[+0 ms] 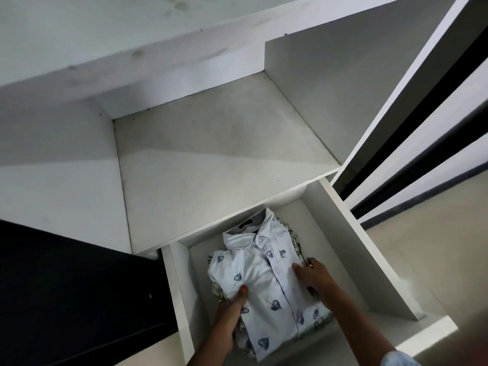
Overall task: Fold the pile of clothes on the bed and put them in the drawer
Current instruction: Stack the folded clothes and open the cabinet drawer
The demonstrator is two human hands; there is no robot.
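Wardrobe panels in white fill most of the frame: a dark door or panel [66, 286] sits at the lower left, a bare grey-white shelf [211, 159] spreads across the middle, and striped black-and-white sliding doors [422, 143] run diagonally down the right side, with pale floor [435, 247] beyond them at the lower right. Below the shelf, a white drawer [351, 241] stands pulled out in the lower centre of the frame. Inside it lies a stack of folded clothes, topped by a white shirt [264, 283] printed with dark blue leaves, collar toward the upper part of the frame; a checked garment [297, 244] shows at the stack's edges beneath it. On the stack's left edge, the left hand [229, 313] grips the pile, thumb on top of the shirt and fingers tucked under. On the right edge, the right hand [314, 276] grasps the stack likewise, thumb lying across the shirt front, fingers curled round the side.
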